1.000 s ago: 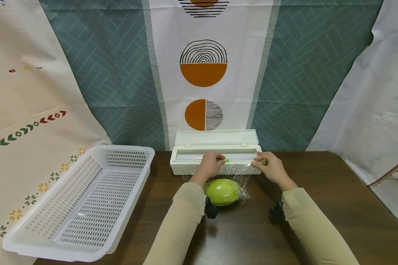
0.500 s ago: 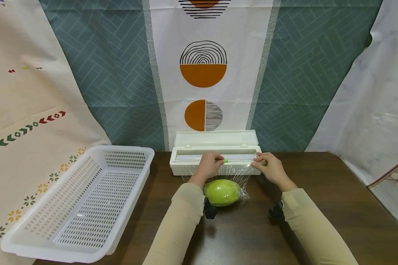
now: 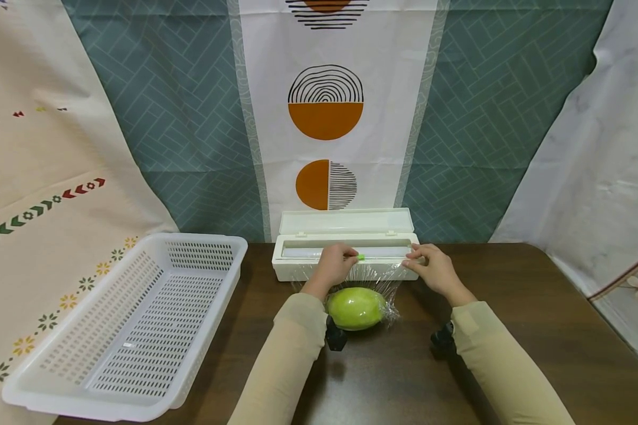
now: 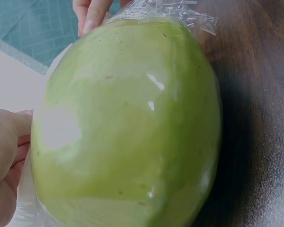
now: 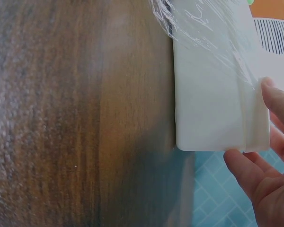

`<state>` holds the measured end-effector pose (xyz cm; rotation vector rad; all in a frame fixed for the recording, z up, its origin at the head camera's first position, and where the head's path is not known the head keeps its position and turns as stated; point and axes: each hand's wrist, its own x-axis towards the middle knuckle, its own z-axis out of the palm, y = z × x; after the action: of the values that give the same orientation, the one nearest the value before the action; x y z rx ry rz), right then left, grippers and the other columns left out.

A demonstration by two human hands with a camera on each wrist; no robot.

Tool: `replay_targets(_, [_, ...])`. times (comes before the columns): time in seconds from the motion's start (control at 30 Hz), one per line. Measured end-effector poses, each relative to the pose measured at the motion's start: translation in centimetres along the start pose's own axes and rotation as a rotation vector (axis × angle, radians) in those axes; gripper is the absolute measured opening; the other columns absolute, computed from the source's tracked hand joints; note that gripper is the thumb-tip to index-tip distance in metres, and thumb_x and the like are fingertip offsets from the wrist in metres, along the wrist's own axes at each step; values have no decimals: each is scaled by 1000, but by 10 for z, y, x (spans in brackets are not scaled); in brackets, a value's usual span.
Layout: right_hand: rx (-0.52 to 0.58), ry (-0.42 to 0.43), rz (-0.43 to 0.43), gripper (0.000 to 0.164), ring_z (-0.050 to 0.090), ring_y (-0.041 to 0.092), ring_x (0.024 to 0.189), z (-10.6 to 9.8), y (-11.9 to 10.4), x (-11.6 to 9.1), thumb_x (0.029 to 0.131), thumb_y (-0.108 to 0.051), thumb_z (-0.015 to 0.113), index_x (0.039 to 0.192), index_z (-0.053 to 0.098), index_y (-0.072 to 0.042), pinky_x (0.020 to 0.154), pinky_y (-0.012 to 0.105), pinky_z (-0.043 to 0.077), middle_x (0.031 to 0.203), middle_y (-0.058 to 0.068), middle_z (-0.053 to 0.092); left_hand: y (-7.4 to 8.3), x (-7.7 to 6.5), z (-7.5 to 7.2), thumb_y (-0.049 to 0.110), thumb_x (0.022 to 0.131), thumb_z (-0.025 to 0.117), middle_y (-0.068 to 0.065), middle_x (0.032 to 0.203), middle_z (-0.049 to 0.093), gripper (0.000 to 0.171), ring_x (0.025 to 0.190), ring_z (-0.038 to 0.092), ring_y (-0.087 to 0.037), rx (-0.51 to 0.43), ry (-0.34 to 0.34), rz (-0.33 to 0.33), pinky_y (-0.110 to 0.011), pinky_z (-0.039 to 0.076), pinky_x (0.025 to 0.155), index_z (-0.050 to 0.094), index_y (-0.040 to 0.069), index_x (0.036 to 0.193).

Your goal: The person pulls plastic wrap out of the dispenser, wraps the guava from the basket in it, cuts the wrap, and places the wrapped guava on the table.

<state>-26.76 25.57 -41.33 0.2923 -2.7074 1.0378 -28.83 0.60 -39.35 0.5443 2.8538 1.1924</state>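
Observation:
A white cling film dispenser (image 3: 292, 271) lies at the back of the table with its lid raised and a film roll (image 3: 385, 252) inside. My left hand (image 3: 333, 264) pinches the small green slide cutter (image 3: 360, 257) on its front rail. At the right end, my right hand (image 3: 432, 270) grips the box, whose corner (image 5: 217, 137) shows between the fingers in the right wrist view. Clear film (image 3: 390, 284) hangs from the rail to a smooth green oval fruit (image 3: 356, 309), wrapped in film, just in front. This fruit fills most of the left wrist view.
A white perforated plastic basket (image 3: 191, 369) stands on the left of the brown wooden table (image 3: 398, 383). Patterned cloth (image 3: 191, 118) hangs right behind the dispenser. Bunched film (image 3: 389, 313) sticks out at the fruit's right end.
The green slide cutter has shifted very slightly left along the rail with my left hand. My right hand, the box and the fruit look unmoved.

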Motion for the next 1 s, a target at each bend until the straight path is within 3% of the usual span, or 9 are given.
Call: replay_targets(1.0, [2, -2, 5, 27, 48, 40, 121, 0, 1, 0, 87, -20, 68, 105, 69, 2, 95, 53, 44, 133, 21, 52, -4, -2, -2, 16, 96, 55, -10, 114, 66, 24, 108, 62, -24, 11, -2, 13, -35, 52, 89, 67, 5, 113])
